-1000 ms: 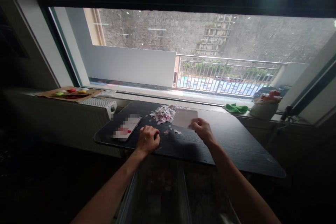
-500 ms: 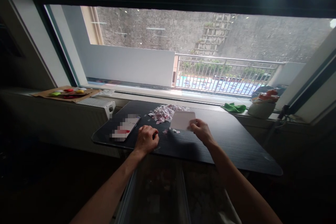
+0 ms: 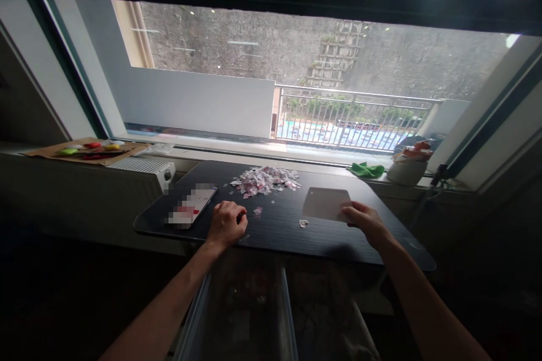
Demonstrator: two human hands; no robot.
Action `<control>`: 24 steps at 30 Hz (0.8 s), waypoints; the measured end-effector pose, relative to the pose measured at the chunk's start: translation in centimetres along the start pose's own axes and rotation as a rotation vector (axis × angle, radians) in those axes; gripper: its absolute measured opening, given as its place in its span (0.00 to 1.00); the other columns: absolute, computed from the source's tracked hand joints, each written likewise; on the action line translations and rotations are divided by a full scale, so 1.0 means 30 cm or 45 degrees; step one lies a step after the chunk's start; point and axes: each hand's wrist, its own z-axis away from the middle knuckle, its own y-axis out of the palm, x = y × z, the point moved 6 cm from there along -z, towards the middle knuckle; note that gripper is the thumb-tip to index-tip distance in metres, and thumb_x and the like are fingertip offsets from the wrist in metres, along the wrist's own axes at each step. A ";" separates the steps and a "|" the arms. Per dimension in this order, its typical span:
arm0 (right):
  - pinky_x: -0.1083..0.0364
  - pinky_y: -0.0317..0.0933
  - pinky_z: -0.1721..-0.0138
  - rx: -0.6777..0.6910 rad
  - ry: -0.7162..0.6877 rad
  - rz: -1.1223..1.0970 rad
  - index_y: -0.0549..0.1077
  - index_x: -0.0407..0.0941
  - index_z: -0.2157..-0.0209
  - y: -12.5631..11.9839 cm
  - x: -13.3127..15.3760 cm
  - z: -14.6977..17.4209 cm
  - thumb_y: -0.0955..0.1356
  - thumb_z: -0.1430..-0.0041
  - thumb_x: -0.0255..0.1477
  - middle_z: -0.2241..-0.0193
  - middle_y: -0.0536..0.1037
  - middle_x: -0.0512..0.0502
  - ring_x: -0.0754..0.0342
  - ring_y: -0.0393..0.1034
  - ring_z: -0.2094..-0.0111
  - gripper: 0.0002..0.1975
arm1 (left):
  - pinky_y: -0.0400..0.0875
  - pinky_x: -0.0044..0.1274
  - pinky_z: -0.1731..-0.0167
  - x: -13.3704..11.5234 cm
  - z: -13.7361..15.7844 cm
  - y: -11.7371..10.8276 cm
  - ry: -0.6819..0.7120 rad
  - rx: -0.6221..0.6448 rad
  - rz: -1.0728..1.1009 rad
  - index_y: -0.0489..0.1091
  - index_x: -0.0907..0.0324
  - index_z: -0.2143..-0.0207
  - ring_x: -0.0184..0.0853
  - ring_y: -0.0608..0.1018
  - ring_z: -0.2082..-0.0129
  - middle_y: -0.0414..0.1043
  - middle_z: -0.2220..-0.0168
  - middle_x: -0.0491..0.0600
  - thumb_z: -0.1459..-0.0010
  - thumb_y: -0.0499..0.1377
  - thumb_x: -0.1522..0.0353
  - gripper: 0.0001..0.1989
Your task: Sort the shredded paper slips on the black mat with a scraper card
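Holding a pale card (image 3: 325, 203) to the right of heaped paper scraps (image 3: 265, 180)

Left of the frame's centre, pixel blocks hide much of a phone (image 3: 192, 208) on the dark table (image 3: 275, 234). Beside it rests the left hand (image 3: 227, 223), fingers curled inward; I cannot tell whether they enclose anything. Its forearm is cut off by the bottom edge. At mid-frame the scraps, white and pinkish, lie in a loose, jagged mound, any print too small to read; one pink piece sits nearer the left hand, a whitish bit farther right. Right of centre, the card looks plain, off-white and round-cornered; whether its lower edge touches the table is unclear. The right hand (image 3: 366, 220) pinches its right end, some fingers hidden, forearm cut off at lower right.
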 end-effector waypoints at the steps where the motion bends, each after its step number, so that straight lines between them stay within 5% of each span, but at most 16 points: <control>1: 0.58 0.61 0.76 0.006 0.003 -0.030 0.76 0.43 0.69 0.002 -0.003 -0.006 0.67 0.59 0.32 0.74 0.77 0.45 0.54 0.69 0.74 0.13 | 0.63 0.34 0.57 0.001 0.000 -0.001 -0.001 0.002 -0.001 0.72 0.57 0.73 0.40 0.71 0.64 0.72 0.71 0.50 0.50 0.53 0.69 0.08; 13: 0.58 0.65 0.69 0.333 0.164 -0.139 0.76 0.43 0.70 -0.033 -0.070 0.034 0.73 0.63 0.33 0.73 0.80 0.48 0.55 0.72 0.72 0.14 | 0.62 0.33 0.56 0.005 -0.002 -0.004 -0.012 0.015 -0.004 0.73 0.57 0.72 0.40 0.71 0.63 0.73 0.71 0.49 0.49 0.52 0.68 0.09; 19: 0.59 0.60 0.76 0.213 0.092 -0.103 0.76 0.43 0.68 -0.011 -0.060 -0.014 0.72 0.60 0.33 0.73 0.79 0.48 0.55 0.70 0.74 0.14 | 0.63 0.33 0.56 0.002 -0.002 -0.009 0.003 0.013 -0.024 0.72 0.57 0.73 0.39 0.71 0.63 0.73 0.71 0.49 0.49 0.52 0.67 0.09; 24: 0.60 0.56 0.78 0.279 0.101 -0.033 0.75 0.41 0.73 0.029 -0.050 -0.013 0.73 0.63 0.34 0.79 0.76 0.49 0.58 0.65 0.78 0.13 | 0.63 0.33 0.57 0.003 -0.001 -0.009 0.018 -0.004 -0.031 0.72 0.56 0.73 0.39 0.71 0.63 0.73 0.71 0.49 0.49 0.53 0.67 0.08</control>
